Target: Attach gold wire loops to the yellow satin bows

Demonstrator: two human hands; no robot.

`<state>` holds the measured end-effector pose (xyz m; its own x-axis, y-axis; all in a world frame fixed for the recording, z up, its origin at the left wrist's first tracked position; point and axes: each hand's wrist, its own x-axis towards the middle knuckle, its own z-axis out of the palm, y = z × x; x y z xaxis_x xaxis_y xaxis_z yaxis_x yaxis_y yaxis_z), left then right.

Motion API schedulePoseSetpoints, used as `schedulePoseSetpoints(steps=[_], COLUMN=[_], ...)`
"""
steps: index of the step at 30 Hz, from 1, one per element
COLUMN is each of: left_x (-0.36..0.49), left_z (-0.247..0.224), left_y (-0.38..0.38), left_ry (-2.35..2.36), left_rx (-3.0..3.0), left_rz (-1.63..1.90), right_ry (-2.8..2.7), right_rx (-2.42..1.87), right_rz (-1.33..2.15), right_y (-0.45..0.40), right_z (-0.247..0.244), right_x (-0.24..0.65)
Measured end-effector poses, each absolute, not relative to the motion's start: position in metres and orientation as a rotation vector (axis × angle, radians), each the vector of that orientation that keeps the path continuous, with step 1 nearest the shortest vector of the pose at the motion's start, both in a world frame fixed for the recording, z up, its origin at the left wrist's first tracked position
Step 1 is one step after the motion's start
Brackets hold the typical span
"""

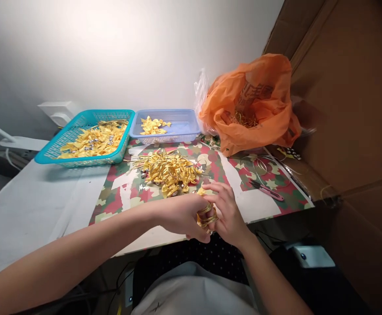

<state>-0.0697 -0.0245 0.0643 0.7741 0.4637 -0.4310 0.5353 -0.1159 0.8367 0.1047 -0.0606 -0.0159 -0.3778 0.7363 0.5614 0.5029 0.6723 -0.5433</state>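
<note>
Together at the table's front edge, my two hands meet over yellow ribbon bows with gold cords (pixel 208 218). My left hand (pixel 186 214) is closed around the bundle, with gold cord loops showing between its fingers. My right hand (pixel 228 214) touches the same bundle with bent fingers, its fingertips beside a bit of yellow ribbon (pixel 201 191). What exactly the right fingertips pinch is partly hidden. Just beyond the hands lies a heap of yellow bows (pixel 167 170) with gold cords and small silvery bells.
A teal basket (pixel 130 131) of yellow bows and bells stands back left. Beside it, a blue basket (pixel 187 124) holds a few bows. An orange plastic bag (pixel 256 127) sits back right, near pink-handled thread snips (pixel 271 192). Cardboard (pixel 348 109) walls the right side.
</note>
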Motion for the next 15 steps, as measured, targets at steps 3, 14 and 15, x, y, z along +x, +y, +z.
schedulePoseSetpoints(steps=[3, 14, 15], left_x=[-0.073, -0.076, -0.076], left_z=[0.061, 0.042, 0.041], left_y=[-0.026, -0.05, -0.052], left_ry=[0.794, 0.93, 0.946], left_rx=[1.717, 1.629, 1.638], left_rz=[-0.027, 0.584, 0.609], right_ry=[-2.028, -2.048, -2.049], right_rx=[-0.956, -1.012, -1.009], right_rz=[0.37, 0.339, 0.341], right_y=[-0.056, -0.048, -0.047], right_z=[-0.016, -0.02, -0.02], right_x=[0.106, 0.108, 0.107])
